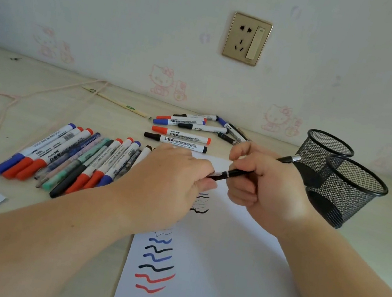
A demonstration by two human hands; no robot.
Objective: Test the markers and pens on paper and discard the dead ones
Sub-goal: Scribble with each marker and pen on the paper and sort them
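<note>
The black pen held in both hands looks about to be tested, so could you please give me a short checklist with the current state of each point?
1. Black pen gripped: ok, right hand holds the barrel and left hand pinches its end.
2. Cap off, tip exposed: cannot tell, the left hand's fingers hide that end.
3. Free space on the paper: ok, it is bare right of the squiggles.
4. Paper steadied: not ok, neither hand presses it.
5. Mesh cups within reach: ok, just beside the right hand.
</note>
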